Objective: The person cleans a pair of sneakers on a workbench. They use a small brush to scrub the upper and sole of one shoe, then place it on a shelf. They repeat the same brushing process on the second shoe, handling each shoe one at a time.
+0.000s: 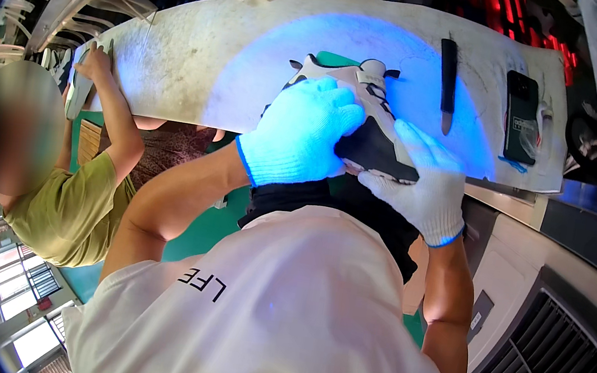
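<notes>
Shoe's (374,150) at the bench's (179,55) near edge; my left hand (310,133) curls snugly over it, right hand (427,180) half-closed around its end. Steadying, I'd judge; next calls for even pressure.

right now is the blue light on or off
On: a blue glow spreads across the table and the left hand on the shoe.

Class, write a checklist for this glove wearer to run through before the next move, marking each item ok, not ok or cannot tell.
1. Gloves worn: ok; left hand and right hand are covered.
2. Left hand on the shoe: ok.
3. Right hand gripping firmly: cannot tell; it is at the toe.
4. Blue light reaching the work: ok; it covers the left hand.
5. Worktable clean: not ok; dark smudges show.
6. Phone apart from the shoe: ok.
</notes>
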A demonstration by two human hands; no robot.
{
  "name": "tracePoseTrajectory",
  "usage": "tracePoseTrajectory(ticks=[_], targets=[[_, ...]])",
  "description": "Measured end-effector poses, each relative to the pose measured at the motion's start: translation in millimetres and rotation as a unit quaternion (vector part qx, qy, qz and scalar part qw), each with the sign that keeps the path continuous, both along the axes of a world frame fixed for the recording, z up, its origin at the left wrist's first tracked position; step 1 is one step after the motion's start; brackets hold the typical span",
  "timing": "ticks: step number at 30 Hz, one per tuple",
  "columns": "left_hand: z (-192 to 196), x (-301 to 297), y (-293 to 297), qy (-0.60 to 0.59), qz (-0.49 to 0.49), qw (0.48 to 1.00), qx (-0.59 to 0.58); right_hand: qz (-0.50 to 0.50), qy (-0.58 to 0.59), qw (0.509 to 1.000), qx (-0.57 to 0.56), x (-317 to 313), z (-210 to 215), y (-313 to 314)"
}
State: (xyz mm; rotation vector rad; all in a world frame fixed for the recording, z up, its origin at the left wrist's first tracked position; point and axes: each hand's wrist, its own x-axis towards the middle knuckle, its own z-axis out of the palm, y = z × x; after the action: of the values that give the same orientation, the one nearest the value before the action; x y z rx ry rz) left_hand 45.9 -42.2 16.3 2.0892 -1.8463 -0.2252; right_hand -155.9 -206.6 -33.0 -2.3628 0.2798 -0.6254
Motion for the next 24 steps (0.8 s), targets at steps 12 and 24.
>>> tracePoseTrajectory(ticks=[12,24], targets=[[3.3,10.3,-13.1,0.158,0.077,0.984,-0.028,0.06,0.1,0.991,0.064,11.2,31.3,-17.3],[-20.9,42.9,-6.0,0.401,-0.072,0.908,-0.093,-0.088,0.298,0.946,0.09,58.7,51.0,4.8]])
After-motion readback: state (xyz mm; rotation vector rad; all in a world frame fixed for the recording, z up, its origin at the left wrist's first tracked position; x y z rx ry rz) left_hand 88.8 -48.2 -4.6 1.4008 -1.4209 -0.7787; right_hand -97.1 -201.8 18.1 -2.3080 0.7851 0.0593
